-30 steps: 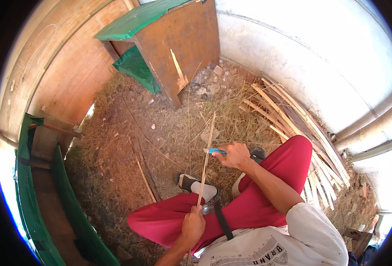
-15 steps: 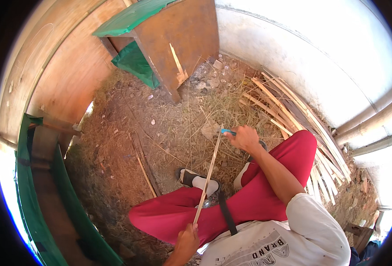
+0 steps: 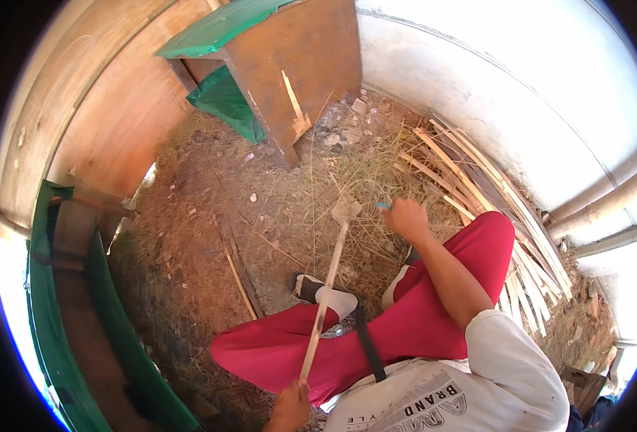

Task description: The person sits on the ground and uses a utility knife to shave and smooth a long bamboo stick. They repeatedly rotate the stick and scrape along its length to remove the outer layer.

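My left hand (image 3: 290,408) is closed round the lower end of a long, thin wooden strip (image 3: 321,306). From there the strip slants up across my red trousers, and its far tip is over the ground ahead of my feet. My right hand (image 3: 407,218) is closed on a small blue tool (image 3: 384,205); most of it is hidden in the fingers, so its kind cannot be made out. Tool and strip tip stand apart, with the tool to the right.
A pile of wooden strips (image 3: 488,183) lies by the white wall on my right. Ahead stands a brown wooden table (image 3: 308,65) with a green cover. A green-edged bench (image 3: 74,309) curves along the left. Thin sticks (image 3: 238,277) lie on the dirt.
My right hand with the blue tool has come away from the strip, slightly right and up. My left hand has drawn the strip's lower end down and left.
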{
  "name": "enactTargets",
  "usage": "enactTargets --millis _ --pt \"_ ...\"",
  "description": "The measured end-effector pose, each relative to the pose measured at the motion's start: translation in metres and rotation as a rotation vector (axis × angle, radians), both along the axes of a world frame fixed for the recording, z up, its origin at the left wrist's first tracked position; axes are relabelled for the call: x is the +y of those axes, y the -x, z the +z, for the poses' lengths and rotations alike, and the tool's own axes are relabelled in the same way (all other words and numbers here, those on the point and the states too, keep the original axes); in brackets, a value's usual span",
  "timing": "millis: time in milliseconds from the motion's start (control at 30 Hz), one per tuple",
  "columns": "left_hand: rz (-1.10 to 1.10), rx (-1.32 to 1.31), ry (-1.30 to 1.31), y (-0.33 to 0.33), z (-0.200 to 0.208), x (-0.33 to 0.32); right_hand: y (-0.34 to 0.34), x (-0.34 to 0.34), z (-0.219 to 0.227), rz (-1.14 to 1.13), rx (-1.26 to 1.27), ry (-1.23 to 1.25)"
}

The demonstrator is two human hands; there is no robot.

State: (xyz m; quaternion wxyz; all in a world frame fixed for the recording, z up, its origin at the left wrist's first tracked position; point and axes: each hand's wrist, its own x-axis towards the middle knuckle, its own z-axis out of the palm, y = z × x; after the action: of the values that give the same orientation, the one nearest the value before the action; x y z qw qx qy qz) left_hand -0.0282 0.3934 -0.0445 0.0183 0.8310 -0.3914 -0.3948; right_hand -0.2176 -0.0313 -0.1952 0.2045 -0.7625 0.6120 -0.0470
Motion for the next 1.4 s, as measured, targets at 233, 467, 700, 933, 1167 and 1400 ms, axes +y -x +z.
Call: enactTargets --millis 233,467,700,933,1167,1400 --pt "0.325 0.379 0.2 -0.018 -0.007 -0.024 -0.002 0.009 0.005 -0.1 -0.048 -0.112" --pt "0.433 0.656 0.157 -0.016 -0.004 -0.077 -0.014 0.023 0.029 -0.081 -0.672 -0.176" --pt "0.47 0.825 0.186 -0.005 -0.009 -0.123 -0.024 0.047 0.031 -0.075 -1.113 -0.43" --pt "0.399 0.903 0.154 0.002 -0.028 -0.148 -0.036 0.062 0.05 -0.119 -1.18 -0.591" --pt "-0.07 0.171 0.889 -0.029 -0.071 -0.142 -0.037 0.063 0.036 -0.308 -1.242 -0.674" --pt "0.085 -0.426 0.556 -0.088 -0.02 -0.107 -0.035 0.061 0.046 -0.379 -1.246 -0.658"
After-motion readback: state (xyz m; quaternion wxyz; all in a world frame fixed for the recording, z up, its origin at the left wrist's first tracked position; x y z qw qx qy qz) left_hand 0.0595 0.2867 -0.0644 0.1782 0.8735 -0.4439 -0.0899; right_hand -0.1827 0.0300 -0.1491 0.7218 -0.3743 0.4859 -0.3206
